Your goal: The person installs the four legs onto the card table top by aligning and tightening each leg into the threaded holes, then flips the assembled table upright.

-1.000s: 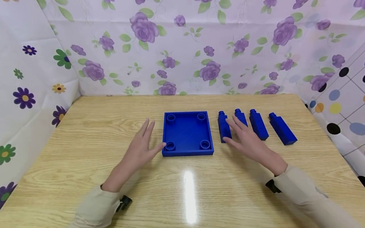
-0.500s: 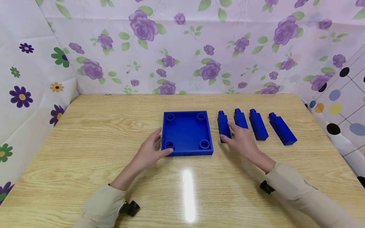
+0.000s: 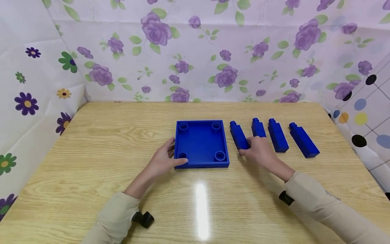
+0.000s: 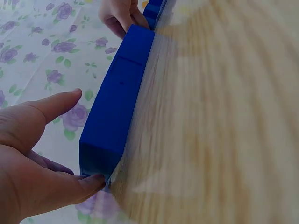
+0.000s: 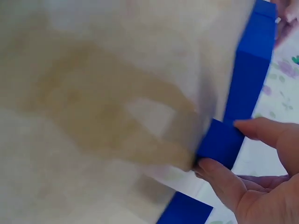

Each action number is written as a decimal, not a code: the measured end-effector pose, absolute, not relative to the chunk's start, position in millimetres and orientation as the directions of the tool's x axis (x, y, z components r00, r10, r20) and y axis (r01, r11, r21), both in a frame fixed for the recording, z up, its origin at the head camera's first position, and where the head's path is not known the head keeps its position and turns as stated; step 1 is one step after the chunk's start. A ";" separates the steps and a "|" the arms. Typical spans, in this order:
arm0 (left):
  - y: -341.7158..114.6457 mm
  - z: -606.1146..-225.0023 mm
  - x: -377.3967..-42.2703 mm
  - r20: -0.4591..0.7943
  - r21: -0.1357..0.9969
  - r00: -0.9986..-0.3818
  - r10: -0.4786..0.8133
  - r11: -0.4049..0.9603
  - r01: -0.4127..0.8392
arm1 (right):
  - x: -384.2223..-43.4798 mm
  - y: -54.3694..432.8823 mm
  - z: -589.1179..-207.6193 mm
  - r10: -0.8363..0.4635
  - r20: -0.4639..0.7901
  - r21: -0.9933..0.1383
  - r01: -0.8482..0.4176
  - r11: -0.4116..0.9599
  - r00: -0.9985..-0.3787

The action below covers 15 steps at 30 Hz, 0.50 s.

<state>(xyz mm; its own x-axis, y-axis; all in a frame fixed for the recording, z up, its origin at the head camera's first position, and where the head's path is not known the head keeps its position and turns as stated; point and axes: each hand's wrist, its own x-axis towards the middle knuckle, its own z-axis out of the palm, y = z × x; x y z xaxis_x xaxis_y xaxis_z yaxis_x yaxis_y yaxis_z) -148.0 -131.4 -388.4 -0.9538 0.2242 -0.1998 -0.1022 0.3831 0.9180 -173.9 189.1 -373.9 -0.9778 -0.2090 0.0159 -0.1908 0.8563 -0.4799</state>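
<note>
A square blue tray-like base [image 3: 201, 142] with a raised rim and a ring socket at each corner lies flat on the table. My left hand [image 3: 159, 159] is at its front left corner, thumb stretched over the corner. In the left wrist view, fingertips [image 4: 96, 181] touch the base's lower edge while the thumb stands apart from it. My right hand [image 3: 260, 150] pinches the near end of the leftmost blue leg [image 3: 239, 136], a square block with a round knob at its far end. Thumb and fingers grip that leg [image 5: 222, 144] in the right wrist view.
Right of the held leg lie similar blue legs: one [image 3: 258, 128] partly behind my right hand, a second [image 3: 278, 137] and a slanted third [image 3: 304, 140]. The wooden table [image 3: 122, 128] meets flowered cloth [image 3: 195, 61] at its back edge.
My right hand has closed on the leftmost leg, whose knob end has swung left. My left hand has moved rightward to the base's corner.
</note>
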 end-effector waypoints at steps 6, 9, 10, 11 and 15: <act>-131.9 -392.0 -148.4 -0.196 0.922 -0.955 0.223 0.374 -0.102 | -177.1 188.2 -366.9 -0.214 -0.043 -0.464 -0.170 0.870 -0.976; -130.9 -391.6 -147.4 -0.188 0.926 -0.956 0.224 0.366 -0.096 | -179.4 188.8 -363.8 -0.183 -0.089 -0.470 -0.121 0.874 -0.979; -130.6 -391.3 -147.3 -0.187 0.928 -0.956 0.224 0.361 -0.097 | -180.3 189.3 -362.4 -0.171 -0.102 -0.471 -0.104 0.876 -0.980; -130.2 -390.9 -147.3 -0.189 0.929 -0.956 0.224 0.357 -0.100 | -181.2 190.0 -361.3 -0.160 -0.112 -0.472 -0.089 0.877 -0.981; -128.8 -390.2 -149.6 -0.197 0.930 -0.953 0.228 0.350 -0.109 | -184.1 192.8 -356.2 -0.119 -0.149 -0.488 -0.032 0.872 -0.982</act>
<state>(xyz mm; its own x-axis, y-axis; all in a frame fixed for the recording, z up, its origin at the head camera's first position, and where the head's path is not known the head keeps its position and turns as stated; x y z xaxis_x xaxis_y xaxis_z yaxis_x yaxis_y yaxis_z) -149.6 -128.8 -390.2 -0.9535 0.2278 -0.1975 -0.1090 0.3501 0.9303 -184.1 192.8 -356.2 -0.9816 -0.1195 -0.1491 -0.0319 0.8720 -0.4884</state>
